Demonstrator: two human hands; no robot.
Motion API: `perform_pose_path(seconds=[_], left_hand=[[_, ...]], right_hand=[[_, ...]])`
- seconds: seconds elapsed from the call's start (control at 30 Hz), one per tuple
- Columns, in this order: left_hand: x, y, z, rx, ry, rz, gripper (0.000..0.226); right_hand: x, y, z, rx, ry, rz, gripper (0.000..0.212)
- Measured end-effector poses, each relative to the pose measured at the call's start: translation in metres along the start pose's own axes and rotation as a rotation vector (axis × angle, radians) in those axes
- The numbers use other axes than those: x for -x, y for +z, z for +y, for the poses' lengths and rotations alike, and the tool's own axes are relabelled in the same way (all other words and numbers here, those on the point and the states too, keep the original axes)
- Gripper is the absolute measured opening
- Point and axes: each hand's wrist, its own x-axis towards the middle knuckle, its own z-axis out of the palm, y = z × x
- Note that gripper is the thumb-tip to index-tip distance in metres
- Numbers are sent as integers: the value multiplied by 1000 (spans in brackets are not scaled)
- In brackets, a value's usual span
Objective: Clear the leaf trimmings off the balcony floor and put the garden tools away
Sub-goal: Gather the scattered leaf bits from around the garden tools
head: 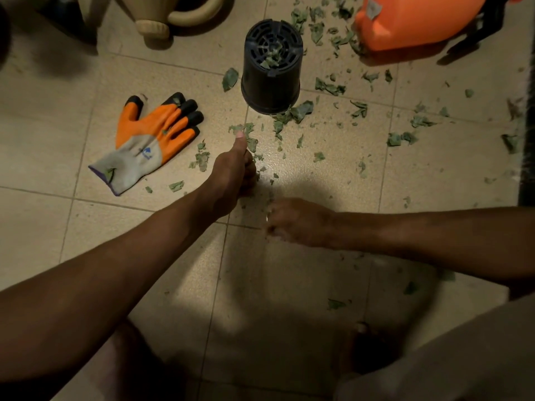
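Orange-grey glove point(150, 143), black pot point(271, 73)

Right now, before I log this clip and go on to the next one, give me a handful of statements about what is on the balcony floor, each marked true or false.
1. The black pot stands upside down, drainage base up. True.
2. The glove is worn on the left hand. False: the glove lies flat on the tiles, and the left hand is bare.
3. Leaf trimmings are scattered over the tiles. True.
4. The orange container stands left of the glove. False: it is at the upper right, to the right of the black pot.
5. The black pot's upturned base is free of leaves. False: a few leaf bits lie on it.
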Motion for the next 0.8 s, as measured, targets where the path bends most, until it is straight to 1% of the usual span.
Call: perform_pose_path(seconds=[0.07, 0.1, 0.13, 0.17, 0.23, 0.3, 0.4, 0.47, 0.53, 0.6, 0.67, 0.7, 0.73, 0.8], left_hand=[[0, 2, 0, -6, 4, -2, 55], [0, 3, -1, -21, 7, -4, 55], [0, 5, -1, -47, 8, -11, 57], [0, 8, -1, -68, 7, -33, 59], [2, 16, 0, -21, 5, -127, 62], [4, 21, 3, 97, -16, -214, 63], [4, 21, 5, 131, -64, -268, 65], [4, 19, 5, 116, -93, -250, 60], [2, 17, 4, 95, -103, -204, 47], [-3, 13, 2, 83, -128, -188, 43], [-9, 9, 2, 100, -174, -167, 47], [-12, 8, 3, 104, -188, -158, 49], [-13, 8, 4, 105, -190, -160, 51], [-14, 10, 8, 102, -175, -170, 52]], right_hand=[[-11, -22, 0, -208, 236, 205, 13], [-18, -33, 0, -289, 304, 310, 14], [-25, -43, -3, -346, 338, 413, 17], [-32, -49, -5, -354, 338, 495, 20], [-41, -57, -12, -359, 298, 599, 22], [-42, -60, -12, -333, 253, 612, 19], [-36, -62, -4, -191, 138, 518, 18], [-33, -62, 2, -60, 66, 472, 19], [-32, -63, 7, 69, -17, 487, 17], [-31, -69, 10, 71, -27, 544, 11], [-31, -76, 18, 20, 74, 644, 7], [-32, -79, 25, 34, 169, 685, 10], [-34, -83, 34, 72, 284, 697, 16], [-38, -88, 53, 147, 515, 623, 36]])
